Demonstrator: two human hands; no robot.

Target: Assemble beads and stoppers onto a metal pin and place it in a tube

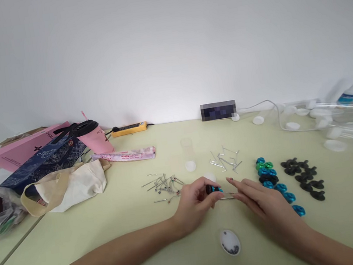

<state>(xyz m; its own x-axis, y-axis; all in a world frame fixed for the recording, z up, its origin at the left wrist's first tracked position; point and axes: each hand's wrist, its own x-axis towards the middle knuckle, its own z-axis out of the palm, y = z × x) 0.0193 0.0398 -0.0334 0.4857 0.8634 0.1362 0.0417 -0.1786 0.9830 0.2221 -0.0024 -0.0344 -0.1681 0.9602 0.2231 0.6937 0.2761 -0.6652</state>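
My left hand (193,203) is closed around a small blue and black round part (213,189), held between thumb and fingers just above the table. A thin metal rod (227,196) runs from beside this part toward my right hand (255,198). The right thumb and fingers pinch the rod's end, while the index finger points out above it. Whether the rod sits inside the blue and black part is hidden by my left fingers. Nearer me lies a small white dish (230,242) with several tiny dark pieces in it.
Thin metal pins (166,185) lie left, bent metal rods (225,160) behind my hands. Blue and green knobs (280,187) and black suction cups (304,175) line the right. A clear tube (188,155) stands at centre back. A pink cup (93,138) and cloth bag (74,185) are left.
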